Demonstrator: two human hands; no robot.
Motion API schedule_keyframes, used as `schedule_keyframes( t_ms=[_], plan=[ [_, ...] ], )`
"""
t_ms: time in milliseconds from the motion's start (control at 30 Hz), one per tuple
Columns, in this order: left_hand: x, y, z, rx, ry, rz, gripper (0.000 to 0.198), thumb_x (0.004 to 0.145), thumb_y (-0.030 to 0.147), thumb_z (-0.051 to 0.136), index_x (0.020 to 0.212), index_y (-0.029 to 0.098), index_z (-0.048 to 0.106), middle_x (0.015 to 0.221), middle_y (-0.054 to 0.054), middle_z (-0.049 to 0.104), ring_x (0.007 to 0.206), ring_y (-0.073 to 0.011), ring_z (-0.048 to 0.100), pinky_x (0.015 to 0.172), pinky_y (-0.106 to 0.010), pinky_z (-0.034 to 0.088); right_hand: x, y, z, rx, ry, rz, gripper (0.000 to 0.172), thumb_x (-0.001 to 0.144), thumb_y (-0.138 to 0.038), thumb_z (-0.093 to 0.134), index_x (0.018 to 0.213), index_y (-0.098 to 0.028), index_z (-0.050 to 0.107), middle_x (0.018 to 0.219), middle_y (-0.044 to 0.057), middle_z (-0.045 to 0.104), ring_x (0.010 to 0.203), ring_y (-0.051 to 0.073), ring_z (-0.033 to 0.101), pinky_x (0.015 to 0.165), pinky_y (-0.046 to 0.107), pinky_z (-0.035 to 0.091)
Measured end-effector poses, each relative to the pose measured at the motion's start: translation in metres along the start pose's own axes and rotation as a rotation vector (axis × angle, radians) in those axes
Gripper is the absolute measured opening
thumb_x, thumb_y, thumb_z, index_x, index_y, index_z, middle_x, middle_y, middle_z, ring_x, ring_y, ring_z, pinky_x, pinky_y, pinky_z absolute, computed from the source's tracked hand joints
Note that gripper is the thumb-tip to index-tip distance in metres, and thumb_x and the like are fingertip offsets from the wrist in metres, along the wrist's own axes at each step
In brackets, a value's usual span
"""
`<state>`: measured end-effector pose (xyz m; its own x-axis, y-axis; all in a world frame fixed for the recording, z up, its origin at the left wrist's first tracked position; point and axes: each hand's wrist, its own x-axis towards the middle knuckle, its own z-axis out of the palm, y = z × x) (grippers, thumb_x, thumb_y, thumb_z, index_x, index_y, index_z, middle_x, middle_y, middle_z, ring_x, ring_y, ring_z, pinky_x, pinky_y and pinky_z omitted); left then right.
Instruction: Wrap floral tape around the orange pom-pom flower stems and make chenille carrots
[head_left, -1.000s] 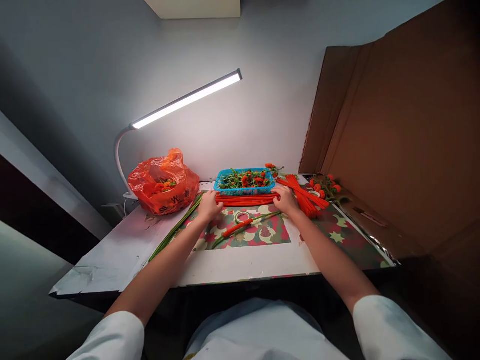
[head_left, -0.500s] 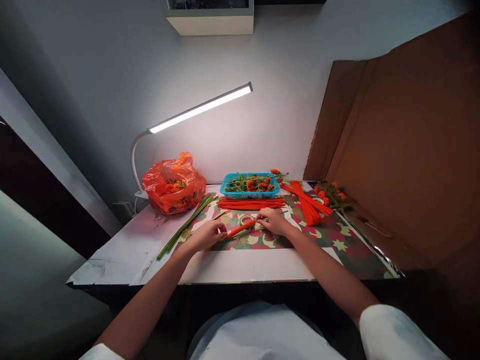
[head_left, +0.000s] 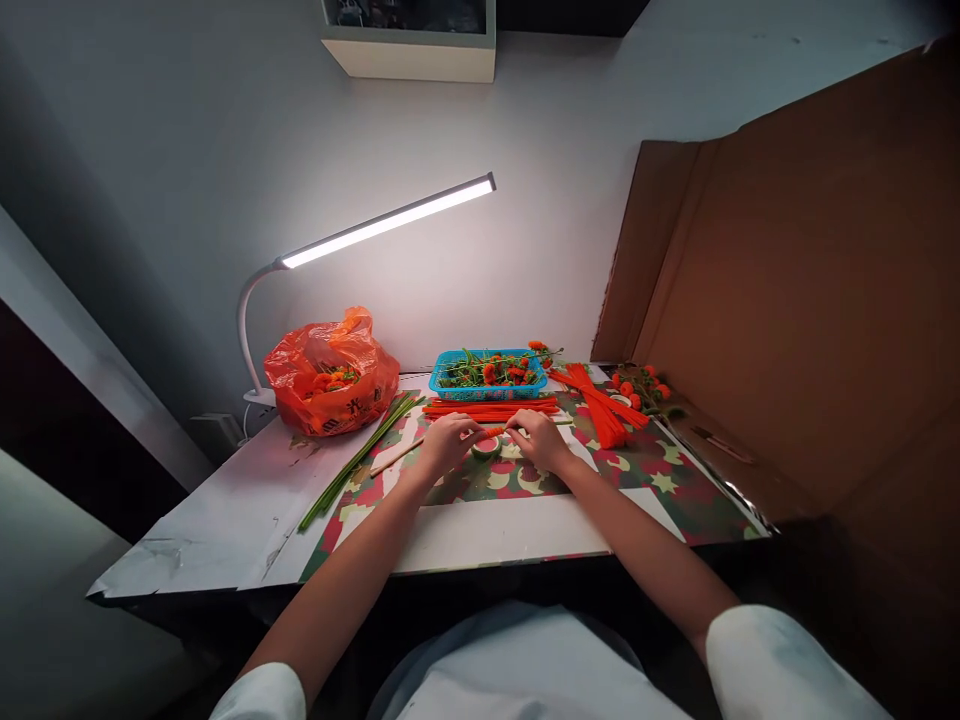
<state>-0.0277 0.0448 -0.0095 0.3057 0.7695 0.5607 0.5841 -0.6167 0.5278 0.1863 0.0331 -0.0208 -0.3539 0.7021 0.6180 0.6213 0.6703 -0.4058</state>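
An orange coil of fuzzy pipe cleaner [head_left: 493, 432] stretches between my two hands. My left hand [head_left: 450, 442] pinches its left end, and my right hand [head_left: 538, 440] pinches the right end. Just below the coil, a roll of green tape [head_left: 486, 450] lies on the patterned mat. To the left of my left hand a thin stick [head_left: 396, 459] shows; its far end is hidden behind that hand. Behind my hands lies a bundle of straight orange pipe cleaners [head_left: 487, 408].
A blue basket [head_left: 442, 391] holds orange flowers with green stems. At left stand a red plastic bag [head_left: 300, 400] and a lit lamp [head_left: 390, 222]. Green stems [head_left: 352, 470] lie nearby. More orange pipe cleaners [head_left: 600, 405] and flowers [head_left: 641, 387] lie right, by a cardboard sheet [head_left: 810, 300].
Both hands have come closer together and moved away from me, carrying the orange coil above the tape roll. Less of the coil shows. The view has shifted slightly.
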Motion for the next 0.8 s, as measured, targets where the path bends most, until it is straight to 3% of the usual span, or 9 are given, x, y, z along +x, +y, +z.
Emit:
schedule_keyframes(
  t_ms=[100,300,367,533,633,700,767,800],
  plan=[
    [-0.003,-0.018,-0.006,-0.045,0.178,-0.143,0.031,0.08,0.047,0.059,0.071,0.019,0.07,0.068,-0.002,0.07,0.062,-0.0148,0.06,0.062,-0.026,0.045,-0.002,0.005,-0.001,0.002,0.006,0.019,0.009,0.084,-0.015,0.052,0.079,-0.02,0.059,0.083,0.004,0.065,0.081,0.018,0.057,0.076,0.031,0.038],
    [-0.005,-0.052,-0.033,-0.087,0.678,-0.46,0.046,0.076,0.058,0.054,0.065,0.014,0.061,0.058,-0.004,0.063,0.052,-0.0145,0.057,0.051,-0.025,0.043,-0.006,0.022,-0.004,0.056,0.028,0.074,0.01,0.084,-0.018,0.05,0.077,-0.019,0.058,0.08,0.004,0.063,0.078,0.017,0.057,0.073,0.029,0.041],
    [-0.004,-0.058,-0.044,-0.092,0.815,-0.503,0.046,0.078,0.059,0.051,0.063,0.015,0.056,0.056,-0.002,0.06,0.048,-0.0123,0.053,0.049,-0.023,0.042,-0.006,0.025,-0.005,0.073,0.048,0.096,0.011,0.084,-0.019,0.049,0.077,-0.019,0.058,0.08,0.004,0.063,0.077,0.017,0.057,0.072,0.028,0.042],
    [-0.009,-0.065,-0.085,-0.054,1.132,-0.5,0.05,0.093,0.048,0.019,0.075,0.017,0.054,0.059,-0.001,0.054,0.044,-0.0114,0.046,0.05,-0.026,0.043,-0.007,0.026,-0.006,0.099,0.088,0.13,0.012,0.083,-0.02,0.048,0.076,-0.018,0.058,0.078,0.004,0.062,0.071,0.016,0.056,0.064,0.027,0.041],
    [-0.014,-0.069,-0.1,-0.01,1.164,-0.481,0.048,0.091,0.05,0.028,0.071,0.017,0.056,0.057,-0.002,0.053,0.05,-0.0159,0.051,0.059,-0.033,0.048,-0.007,0.025,-0.006,0.104,0.088,0.138,0.012,0.081,-0.019,0.049,0.073,-0.019,0.057,0.076,0.004,0.062,0.069,0.016,0.055,0.063,0.026,0.041],
    [-0.016,-0.067,-0.095,0.047,1.125,-0.426,0.039,0.083,0.051,0.048,0.083,0.015,0.061,0.078,-0.009,0.063,0.072,-0.0223,0.061,0.075,-0.039,0.05,-0.007,0.026,-0.005,0.106,0.08,0.141,0.011,0.081,-0.019,0.049,0.073,-0.019,0.057,0.076,0.004,0.062,0.071,0.016,0.055,0.064,0.026,0.041],
    [-0.017,-0.058,-0.081,0.233,0.949,-0.237,0.058,0.068,0.048,0.068,0.113,0.013,0.056,0.118,-0.017,0.058,0.111,-0.0304,0.055,0.095,-0.043,0.043,-0.007,0.027,-0.005,0.11,0.072,0.144,0.011,0.081,-0.02,0.049,0.074,-0.019,0.058,0.078,0.004,0.062,0.073,0.016,0.056,0.065,0.027,0.041],
    [-0.017,-0.051,-0.073,0.289,0.843,-0.158,0.064,0.069,0.046,0.068,0.121,0.013,0.052,0.129,-0.019,0.051,0.122,-0.032,0.047,0.101,-0.044,0.038,-0.007,0.028,-0.004,0.112,0.068,0.146,0.011,0.082,-0.021,0.049,0.074,-0.019,0.058,0.078,0.004,0.062,0.073,0.016,0.056,0.066,0.027,0.042]
  ],
)
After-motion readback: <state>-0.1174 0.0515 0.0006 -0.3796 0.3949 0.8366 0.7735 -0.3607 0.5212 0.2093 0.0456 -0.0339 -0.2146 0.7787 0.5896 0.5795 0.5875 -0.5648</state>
